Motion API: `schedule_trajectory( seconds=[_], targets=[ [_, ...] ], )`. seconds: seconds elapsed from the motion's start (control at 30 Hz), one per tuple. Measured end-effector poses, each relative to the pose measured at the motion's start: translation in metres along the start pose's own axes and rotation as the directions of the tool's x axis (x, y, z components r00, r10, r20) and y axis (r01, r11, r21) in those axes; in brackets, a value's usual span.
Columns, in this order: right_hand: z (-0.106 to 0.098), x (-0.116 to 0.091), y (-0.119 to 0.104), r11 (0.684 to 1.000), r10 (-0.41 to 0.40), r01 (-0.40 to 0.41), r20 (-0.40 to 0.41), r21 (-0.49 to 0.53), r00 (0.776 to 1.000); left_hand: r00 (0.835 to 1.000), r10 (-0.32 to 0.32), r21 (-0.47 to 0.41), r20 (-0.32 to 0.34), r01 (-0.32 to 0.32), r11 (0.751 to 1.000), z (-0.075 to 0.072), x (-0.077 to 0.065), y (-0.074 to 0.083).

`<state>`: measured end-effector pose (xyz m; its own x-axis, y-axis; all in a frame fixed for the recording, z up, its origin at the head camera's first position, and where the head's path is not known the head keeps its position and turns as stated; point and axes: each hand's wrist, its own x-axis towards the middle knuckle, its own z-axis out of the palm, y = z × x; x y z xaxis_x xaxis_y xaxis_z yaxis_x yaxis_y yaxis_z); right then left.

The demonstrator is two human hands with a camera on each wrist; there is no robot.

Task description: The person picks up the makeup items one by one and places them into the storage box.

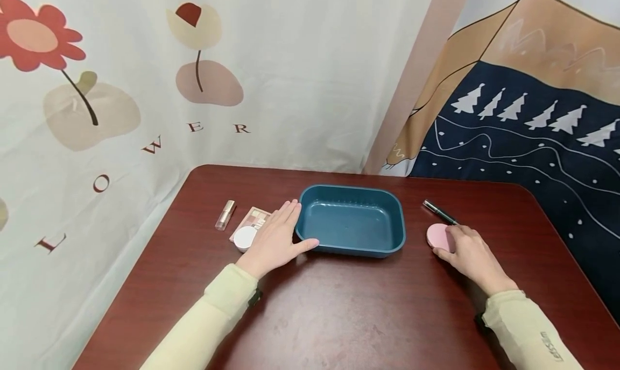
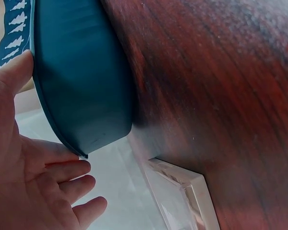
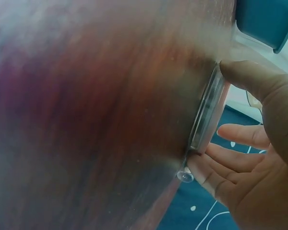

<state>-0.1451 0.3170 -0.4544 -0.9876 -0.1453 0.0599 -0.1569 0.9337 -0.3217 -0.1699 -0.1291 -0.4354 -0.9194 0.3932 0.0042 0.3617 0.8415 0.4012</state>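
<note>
A teal plastic basin (image 1: 346,226) stands on the table. My left hand (image 1: 277,241) rests at its left front corner, fingers straight along the rim and thumb over the front edge; the left wrist view shows the basin's outer wall (image 2: 84,72) beside that hand. At the right, my right hand (image 1: 472,254) pinches a round pink compact (image 1: 438,237) by its edges, low at the tabletop. In the right wrist view, the thumb is on one side of the compact (image 3: 211,112) and fingers on the other. A slim dark tube (image 1: 439,212) lies just behind it.
Left of the basin lie a lipstick (image 1: 225,215), an eyeshadow palette (image 1: 255,218) and a round white container (image 1: 244,237) overlapping the palette. The dark red table (image 1: 339,316) ends at a printed curtain (image 1: 300,90) at the back.
</note>
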Motion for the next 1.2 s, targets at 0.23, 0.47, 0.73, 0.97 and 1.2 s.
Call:
schedule_trajectory(
  seconds=[0.23, 0.47, 0.73, 0.97, 1.2],
  targets=[
    [-0.001, 0.001, -0.004, 0.999, -0.003, 0.004, -0.03, 0.031, 1.0, 1.0, -0.005, -0.008, 0.005, 0.005, 1.0, 0.0, 0.0, 0.0],
    [-0.005, 0.001, -0.012, 0.998, -0.043, 0.048, -0.099, 0.047, 0.994, 1.0, -0.001, -0.02, 0.004, 0.001, 1.0, 0.001, 0.0, -0.001],
    [-0.012, 0.007, -0.029, 0.989, -0.051, 0.07, -0.146, 0.129, 0.988, 1.0, 0.007, -0.018, 0.005, -0.007, 1.0, -0.002, 0.002, -0.001],
    [-0.018, 0.013, -0.044, 0.983, -0.07, 0.097, -0.174, 0.156, 0.982, 1.0, 0.0, -0.025, 0.005, 0.0, 1.0, -0.005, 0.003, 0.001],
    [-0.023, 0.013, -0.056, 0.979, -0.05, 0.078, -0.15, 0.19, 0.987, 1.0, 0.011, -0.013, 0.007, -0.011, 1.0, -0.005, 0.003, 0.002]
  ],
)
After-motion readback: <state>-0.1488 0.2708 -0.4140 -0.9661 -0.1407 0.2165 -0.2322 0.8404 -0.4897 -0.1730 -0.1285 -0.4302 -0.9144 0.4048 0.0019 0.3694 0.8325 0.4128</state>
